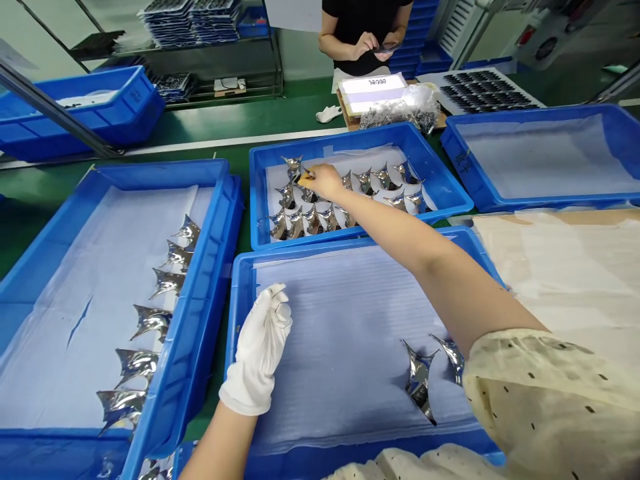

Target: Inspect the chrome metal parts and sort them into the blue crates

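My right hand (320, 181) reaches into the far blue crate (350, 141), pinching a small yellow and dark item (303, 175). It touches or nearly touches a mirror-finished curved metal piece (293, 167), one of several packed in rows on white foam. My left hand (260, 347), in a white cotton glove, hangs above the foam sheet (345, 333) in the near blue crate (350, 244), holding nothing visible. Two similar metal pieces (419, 381) lie on that sheet, right of the glove. A row of several more (151, 321) lines the left crate's (197, 267) right side.
A co-worker (360, 27) in a black top stands across the green bench, handling a small dark object. A foam-lined blue crate (540, 160) sits at right, beside a tray of dark parts (483, 90). Beige sheeting (560, 280) lies at right; shelves of stacked trays stand behind.
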Motion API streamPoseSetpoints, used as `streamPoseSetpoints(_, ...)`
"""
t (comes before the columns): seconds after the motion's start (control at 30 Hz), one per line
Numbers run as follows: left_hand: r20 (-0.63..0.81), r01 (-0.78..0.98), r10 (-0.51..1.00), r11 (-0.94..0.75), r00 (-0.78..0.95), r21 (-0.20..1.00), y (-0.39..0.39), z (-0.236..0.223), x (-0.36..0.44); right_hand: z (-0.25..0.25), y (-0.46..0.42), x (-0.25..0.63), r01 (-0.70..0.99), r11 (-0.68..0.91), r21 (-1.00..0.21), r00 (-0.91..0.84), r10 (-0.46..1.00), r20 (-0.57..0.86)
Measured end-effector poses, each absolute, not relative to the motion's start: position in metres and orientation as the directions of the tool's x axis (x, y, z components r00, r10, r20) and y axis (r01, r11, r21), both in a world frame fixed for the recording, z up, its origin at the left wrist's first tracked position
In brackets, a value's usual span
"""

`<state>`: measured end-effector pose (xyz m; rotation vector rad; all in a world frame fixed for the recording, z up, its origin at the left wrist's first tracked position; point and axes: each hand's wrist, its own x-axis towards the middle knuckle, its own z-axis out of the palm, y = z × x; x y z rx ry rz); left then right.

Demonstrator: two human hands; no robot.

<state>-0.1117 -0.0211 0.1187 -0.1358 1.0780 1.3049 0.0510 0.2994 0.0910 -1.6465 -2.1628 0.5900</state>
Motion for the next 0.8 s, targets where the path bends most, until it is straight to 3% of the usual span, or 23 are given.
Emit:
streamPoseSetpoints(0.23, -0.748, -0.853, 0.659, 0.345, -0.078, 0.393, -0.021, 0.126, -0.111, 0.071, 0.302, -0.021, 0.808, 0.305, -0.504, -0.365, 0.931, -0.022)
streamPoseSetpoints(0.47, -0.74, -0.868, 0.671, 0.337, -0.05, 0.364, -0.026, 0.125, -0.115, 0.069, 0.308, -0.031, 0.783, 0.38, -0.492, -0.458, 0.888, -0.043)
streamPoseSetpoints(0.57, -0.733, -0.874, 0.679, 0.334, -0.036, 0.353, -0.026, 0.126, -0.116, 0.072, 0.323, -0.021, 0.837, 0.341, -0.427, -0.391, 0.92, -0.032)
streamPoseSetpoints(0.67, -0.727, -0.867, 0.686, 0.342, -0.032, 0.361, -0.025, 0.127, -0.116, 0.072, 0.339, -0.015, 0.902, 0.273, -0.334, -0.325, 0.939, -0.112)
streamPoseSetpoints(0.8, -0.733, -0.855, 0.678, 0.347, -0.056, 0.386, -0.023, 0.129, -0.115, 0.066, 0.353, -0.017, 0.913, 0.279, -0.296, -0.342, 0.921, -0.187)
